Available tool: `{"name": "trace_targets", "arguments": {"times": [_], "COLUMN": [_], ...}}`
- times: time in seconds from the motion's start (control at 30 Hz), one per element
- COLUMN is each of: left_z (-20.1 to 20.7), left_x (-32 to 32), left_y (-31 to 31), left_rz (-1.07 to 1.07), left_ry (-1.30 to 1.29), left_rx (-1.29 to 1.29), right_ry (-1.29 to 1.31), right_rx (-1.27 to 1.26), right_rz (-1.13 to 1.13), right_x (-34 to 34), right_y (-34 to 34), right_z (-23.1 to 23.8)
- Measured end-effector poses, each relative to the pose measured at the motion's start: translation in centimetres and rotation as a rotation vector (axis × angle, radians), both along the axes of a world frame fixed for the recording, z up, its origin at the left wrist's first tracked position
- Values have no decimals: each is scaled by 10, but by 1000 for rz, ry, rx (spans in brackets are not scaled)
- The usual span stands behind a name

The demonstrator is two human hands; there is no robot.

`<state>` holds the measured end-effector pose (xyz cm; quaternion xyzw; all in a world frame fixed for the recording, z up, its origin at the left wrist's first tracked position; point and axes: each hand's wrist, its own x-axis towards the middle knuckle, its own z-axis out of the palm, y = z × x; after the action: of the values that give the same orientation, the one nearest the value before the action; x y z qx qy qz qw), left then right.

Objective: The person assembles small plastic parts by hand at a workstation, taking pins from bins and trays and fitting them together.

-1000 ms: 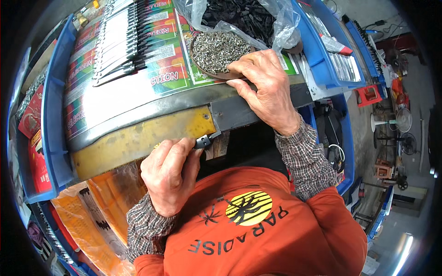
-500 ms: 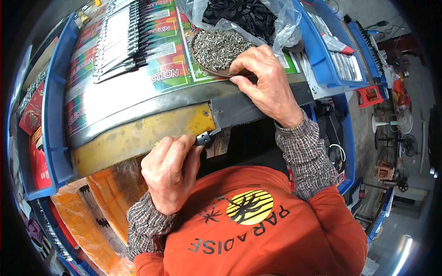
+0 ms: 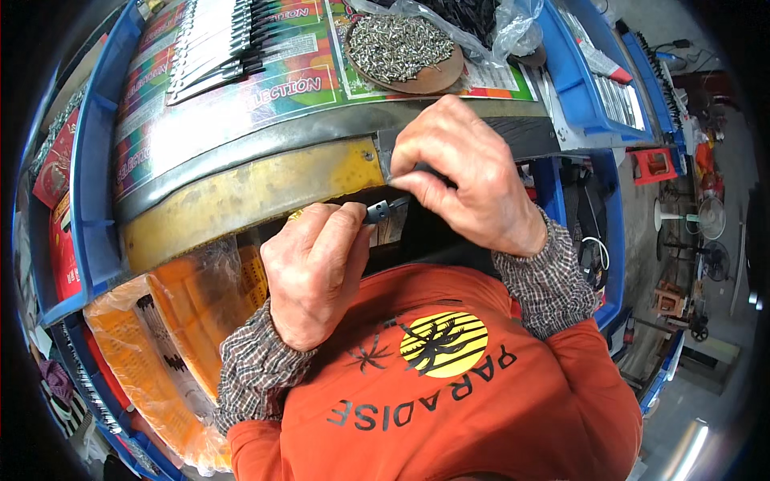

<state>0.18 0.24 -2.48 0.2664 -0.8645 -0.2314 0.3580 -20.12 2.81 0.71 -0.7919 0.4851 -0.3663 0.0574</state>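
Observation:
My left hand (image 3: 314,268) is closed around a small dark grey piece with round holes (image 3: 378,212), whose end sticks out past the thumb and forefinger toward the right. A thin strip projects from that end. My right hand (image 3: 472,180) is curled close by, thumb and forefinger pinched together just above the strip. Whatever sits in this pinch is too small or too hidden to name. Beyond the right hand, a round brown dish (image 3: 443,78) on the worktable bears a heap of small silvery rivet-like pins (image 3: 393,50).
Slim pieces with black ends (image 3: 241,48) lie in a row on the worktable (image 3: 216,112). A yellowish front edge (image 3: 265,188) runs before me. Blue bins (image 3: 96,160) flank the table, and a plastic bag (image 3: 517,32) of black parts stands behind the dish. Orange crates (image 3: 152,353) sit lower left.
My right hand has left the dish's rim and come down toward me, beside the grey piece. My left hand has shifted slightly right and up with the piece. The view has moved a little.

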Motion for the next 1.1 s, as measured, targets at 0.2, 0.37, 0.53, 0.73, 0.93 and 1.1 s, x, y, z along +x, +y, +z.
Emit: {"name": "trace_targets", "arguments": {"times": [0.2, 0.37, 0.53, 0.73, 0.93, 1.1], "left_z": [-8, -12, -6, 0, -1, -1], "left_x": [-4, -6, -6, -2, -3, -4], "left_y": [5, 10, 14, 13, 15, 15], "left_rz": [-33, -45, -24, -30, -29, -31], "left_ry": [-8, 24, 0, 23, 9, -7], "left_rx": [-98, -79, 6, 109, 82, 63], "right_ry": [120, 56, -85, -245, -228, -227], "right_rx": [57, 74, 163, 253, 253, 245], "right_rz": [58, 122, 173, 77, 59, 36], "right_x": [15, 15, 10, 8, 10, 11], "right_y": [15, 17, 18, 26, 31, 33], "right_z": [-1, -4, -4, -4, -9, -13]}}
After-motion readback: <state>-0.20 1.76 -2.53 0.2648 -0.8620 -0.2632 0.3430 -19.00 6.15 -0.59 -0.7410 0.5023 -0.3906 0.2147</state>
